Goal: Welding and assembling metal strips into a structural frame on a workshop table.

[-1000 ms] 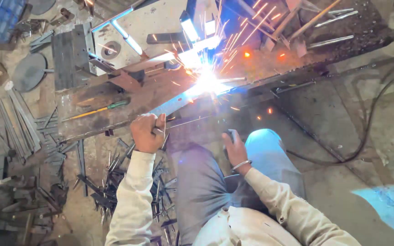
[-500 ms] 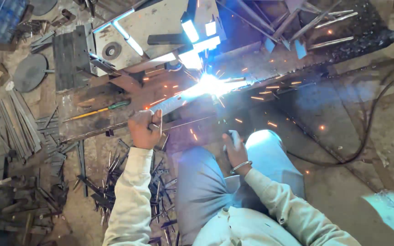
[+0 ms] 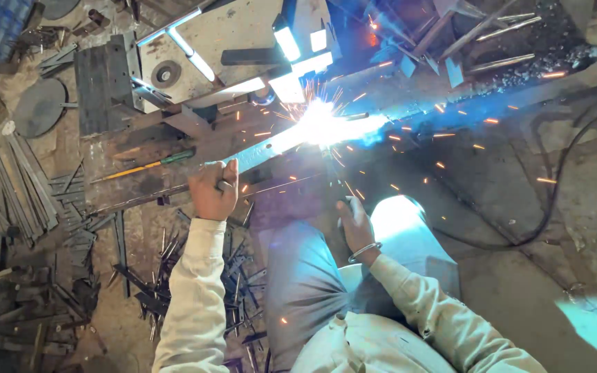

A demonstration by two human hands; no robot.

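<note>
Centre frame, left hand (image 3: 213, 190) raised on a cream-sleeved arm that climbs straight up from the bottom edge, fist clenched around a flat metal strip (image 3: 257, 153), knuckles toward the camera, thumb tucked at the top. Just right of centre, right hand (image 3: 355, 222) lower down, wrist bent, a thin metal bangle (image 3: 365, 252) ringing it, forearm running in from the lower right. Fingers curled forward toward a dark electrode holder (image 3: 334, 181), but glare and shadow hide the grasp, so cannot tell whether shut on it or only touching.

Up at centre top, white-blue welding arc (image 3: 319, 124) blazing where the strip's far end meets a long steel bar (image 3: 443, 103) crossing the frame from the middle left up to the upper right. Orange sparks flung out right and down across the floor. Strip itself narrow, straight, lit pale blue along its upper face, tilted up to the right from the fist into the flare.

Left of the fist, a screwdriver (image 3: 148, 165) with yellow shaft and green handle lying on the rusty work surface. Lower left, scattered dark offcuts of scrap metal (image 3: 139, 276). Right side, a black cable (image 3: 554, 200) looping over the concrete floor.
</note>
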